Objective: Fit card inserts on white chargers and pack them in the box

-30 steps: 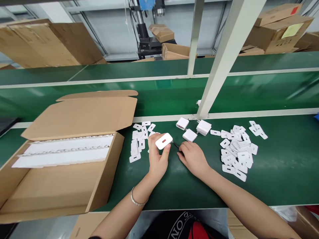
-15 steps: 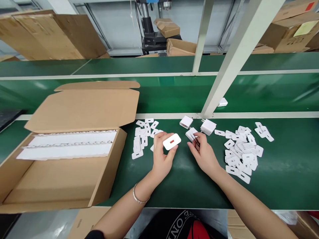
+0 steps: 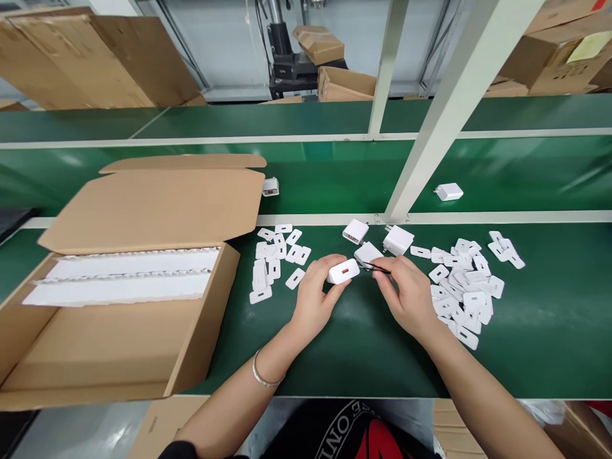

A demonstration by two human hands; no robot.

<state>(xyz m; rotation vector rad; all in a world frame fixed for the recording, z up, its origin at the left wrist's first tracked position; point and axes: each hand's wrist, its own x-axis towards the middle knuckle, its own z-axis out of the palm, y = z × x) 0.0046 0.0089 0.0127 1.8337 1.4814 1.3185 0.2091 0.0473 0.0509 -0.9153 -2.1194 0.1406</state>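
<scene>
A factory packing line: long green conveyor belts (image 3: 502,172) run between white steel posts (image 3: 444,108), white chargers (image 3: 448,191) ride on them, an open shipping carton (image 3: 119,344) sits on the counter (image 3: 344,357), and flattened cardboard boxes (image 3: 95,57) are stacked behind.

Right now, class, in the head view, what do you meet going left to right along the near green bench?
Open carton → small group of white tabs → left hand holding a white charger → right hand holding black tweezers → big pile of white tabs.
</scene>
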